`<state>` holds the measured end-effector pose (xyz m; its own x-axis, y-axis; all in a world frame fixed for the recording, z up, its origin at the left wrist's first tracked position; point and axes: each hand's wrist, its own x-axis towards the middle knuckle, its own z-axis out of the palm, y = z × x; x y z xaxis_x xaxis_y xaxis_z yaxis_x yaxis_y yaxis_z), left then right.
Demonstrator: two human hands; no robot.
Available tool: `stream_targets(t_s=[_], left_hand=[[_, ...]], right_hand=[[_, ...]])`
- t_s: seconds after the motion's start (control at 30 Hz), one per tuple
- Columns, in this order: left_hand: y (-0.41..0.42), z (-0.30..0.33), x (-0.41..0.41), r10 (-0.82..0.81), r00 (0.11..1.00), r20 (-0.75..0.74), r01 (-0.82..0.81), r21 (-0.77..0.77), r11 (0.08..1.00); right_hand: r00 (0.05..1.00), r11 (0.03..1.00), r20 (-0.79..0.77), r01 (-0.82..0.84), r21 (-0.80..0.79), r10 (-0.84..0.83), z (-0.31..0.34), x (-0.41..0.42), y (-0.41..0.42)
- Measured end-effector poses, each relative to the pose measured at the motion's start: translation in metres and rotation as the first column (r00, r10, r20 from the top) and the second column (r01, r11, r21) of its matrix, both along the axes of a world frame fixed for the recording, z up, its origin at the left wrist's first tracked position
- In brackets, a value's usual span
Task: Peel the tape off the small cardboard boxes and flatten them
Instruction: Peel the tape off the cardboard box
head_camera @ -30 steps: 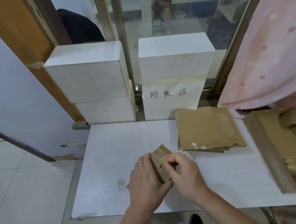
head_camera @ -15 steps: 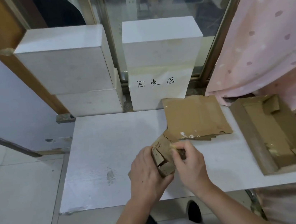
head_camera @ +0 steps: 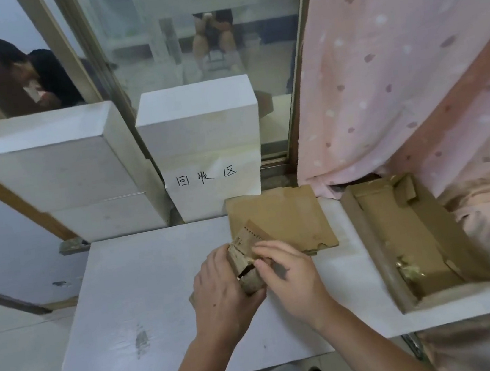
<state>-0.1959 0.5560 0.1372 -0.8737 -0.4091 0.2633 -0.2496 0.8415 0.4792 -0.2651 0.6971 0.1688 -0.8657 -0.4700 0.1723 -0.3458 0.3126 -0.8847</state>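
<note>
Box: your small cardboard box [head_camera: 245,260] sits above the white table [head_camera: 145,291], flap up.
Left hand [head_camera: 221,297]: you grip its side.
Right hand [head_camera: 290,276]: your fingertips pinch its near edge.
Behind: flattened cardboard [head_camera: 285,217].

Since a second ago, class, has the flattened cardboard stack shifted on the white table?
No. The flattened cardboard stack still lies just below the labelled white block; only the camera moved.
</note>
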Motion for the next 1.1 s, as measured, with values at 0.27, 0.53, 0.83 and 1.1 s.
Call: stream_targets(t_s=[0.27,0.53,0.83,1.1], left_hand=[[0.057,0.004,-0.031,-0.069,0.998,0.004,0.069,-0.084,0.994],[0.097,-0.008,-0.048,-0.106,0.993,-0.058,0.102,-0.059,0.993],[0.121,-0.006,-0.069,-0.18,0.981,-0.077,0.177,-0.052,0.983],[0.127,-0.002,-0.081,-0.254,0.964,-0.08,0.252,-0.033,0.967]], right_hand=[[0.987,0.991,-0.091,0.135,-0.006,-0.135,-0.001,-0.036,0.061],[0.978,0.991,0.183,0.115,-0.069,-0.101,-0.006,-0.057,0.107],[0.935,0.999,0.353,0.025,0.032,-0.034,0.004,-0.084,0.133],[0.968,0.994,0.244,0.032,0.103,-0.056,0.011,-0.084,0.146]])
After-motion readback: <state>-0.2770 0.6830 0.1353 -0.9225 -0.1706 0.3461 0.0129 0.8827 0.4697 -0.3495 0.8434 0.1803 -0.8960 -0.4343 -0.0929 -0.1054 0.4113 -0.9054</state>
